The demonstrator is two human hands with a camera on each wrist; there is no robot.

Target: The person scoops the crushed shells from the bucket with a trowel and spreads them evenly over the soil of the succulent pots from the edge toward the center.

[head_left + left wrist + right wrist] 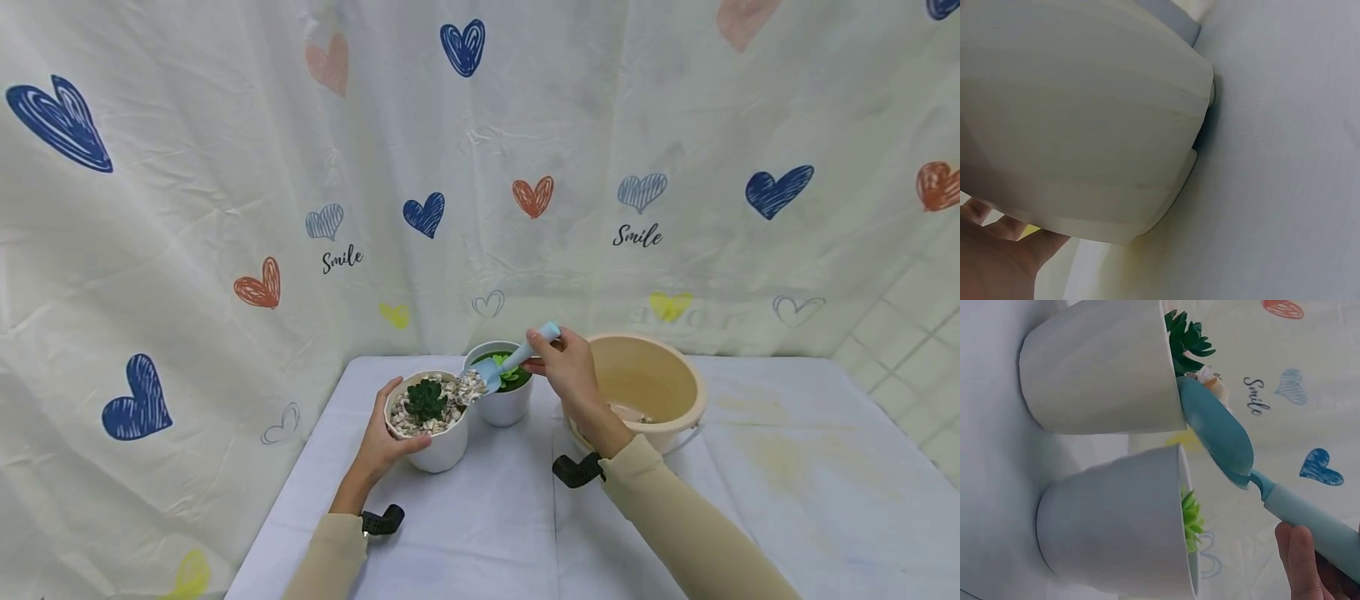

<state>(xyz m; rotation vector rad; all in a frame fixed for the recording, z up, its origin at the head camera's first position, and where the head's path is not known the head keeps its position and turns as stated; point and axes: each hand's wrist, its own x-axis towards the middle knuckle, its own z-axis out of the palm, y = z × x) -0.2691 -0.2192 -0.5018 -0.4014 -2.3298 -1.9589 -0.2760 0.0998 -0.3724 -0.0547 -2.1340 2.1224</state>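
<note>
My left hand (pixel 379 437) holds a white flowerpot (pixel 439 454) from its left side, thumb across the front. Inside it a dark green succulent (pixel 426 400) stands among pale pebbles. My right hand (pixel 572 372) grips the handle of a light blue garden trowel (pixel 517 357), whose blade tilts down to the left. Pebbles (pixel 472 387) lie on the blade, at the right rim of the pot. In the right wrist view the trowel's blade (pixel 1216 428) overlaps the rim beside the succulent. The left wrist view is mostly filled by the pot's wall (pixel 1085 119).
Just behind the trowel stands a second white pot (pixel 504 410) with a light green succulent (pixel 1192 519). A beige bucket (pixel 681 392) with some pebbles at its bottom is beside my right forearm. A white cloth (pixel 495 517) covers the table; a heart-print curtain (pixel 525 108) hangs behind.
</note>
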